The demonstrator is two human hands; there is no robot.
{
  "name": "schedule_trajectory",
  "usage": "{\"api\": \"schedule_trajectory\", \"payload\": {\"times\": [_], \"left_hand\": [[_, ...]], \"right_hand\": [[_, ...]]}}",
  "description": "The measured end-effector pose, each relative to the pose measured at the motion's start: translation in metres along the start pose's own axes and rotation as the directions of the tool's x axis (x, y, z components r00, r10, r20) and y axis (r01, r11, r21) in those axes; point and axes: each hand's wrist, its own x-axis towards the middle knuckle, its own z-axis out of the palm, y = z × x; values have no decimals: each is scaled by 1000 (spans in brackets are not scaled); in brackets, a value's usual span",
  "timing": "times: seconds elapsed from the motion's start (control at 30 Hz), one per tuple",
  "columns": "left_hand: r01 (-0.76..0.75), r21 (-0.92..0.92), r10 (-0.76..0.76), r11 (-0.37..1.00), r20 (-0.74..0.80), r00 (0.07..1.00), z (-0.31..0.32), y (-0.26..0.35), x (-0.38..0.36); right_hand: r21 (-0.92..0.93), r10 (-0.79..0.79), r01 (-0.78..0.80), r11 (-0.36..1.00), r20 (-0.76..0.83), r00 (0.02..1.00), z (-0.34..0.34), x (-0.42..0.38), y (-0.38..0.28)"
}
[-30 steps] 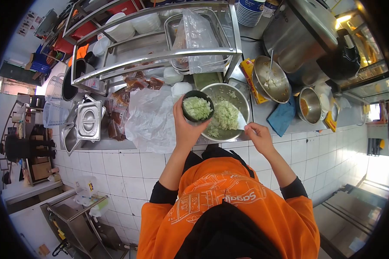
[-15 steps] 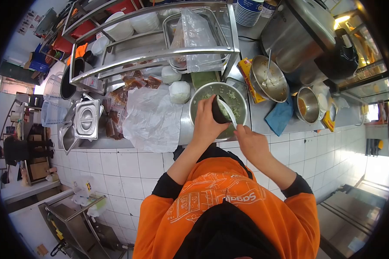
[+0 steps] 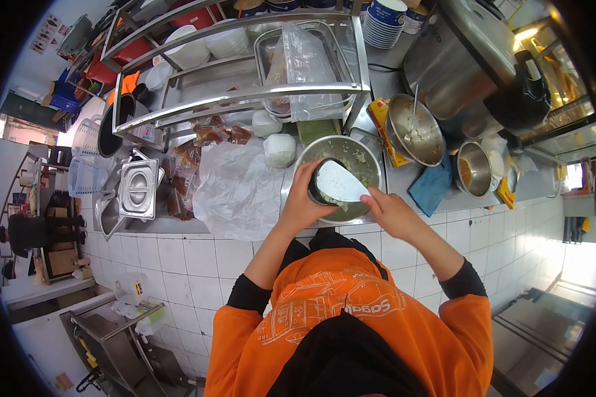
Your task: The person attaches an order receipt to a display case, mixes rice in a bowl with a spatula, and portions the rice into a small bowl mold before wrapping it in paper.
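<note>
My left hand [image 3: 302, 202] is closed round a dark cup [image 3: 316, 192], tilted above the large steel bowl. In my right hand [image 3: 392, 212] is a white rice paddle [image 3: 340, 182], its broad blade lying across the cup's mouth. A pale mixture with green bits shows at the cup's rim under the blade. The steel bowl [image 3: 375, 173] has more of this pale green mixture on its bottom and walls. Cup and paddle hide part of the bowl.
Left of the bowl lie a white plastic sheet [image 3: 235, 192], a white wrapped ball [image 3: 280, 151] and lidded steel pans [image 3: 139, 188]. A steel rack [image 3: 245, 96] stands behind. To the right are a steel bowl with a spoon [image 3: 414, 129], a blue cloth [image 3: 432, 186] and a large cooker [image 3: 457, 59].
The paddle has turned from edge-on to flat across the cup's mouth. My left hand and the cup have shifted slightly left and toward me. The whole view has shifted a little.
</note>
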Motion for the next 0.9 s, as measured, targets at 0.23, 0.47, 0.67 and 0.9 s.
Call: {"api": "schedule_trajectory", "payload": {"times": [0.23,0.47,0.67,0.9], "left_hand": [[258,-426,-290,867,-10,957,6,-11,-1],[62,13,-61,998,-67,996,-7,-8,-4],[22,-234,-89,972,-277,957,7,-62,-13],[65,-503,-212,862,-241,947,27,-54,-8]], "right_hand": [[121,-61,64,991,-28,998,-13,2,7],[-226,-68,58,972,-37,997,-18,2,-3],[-529,-190,38,848,-235,953,-51,3,-13],[-641,-142,176,747,105,984,52,15,-30]]}}
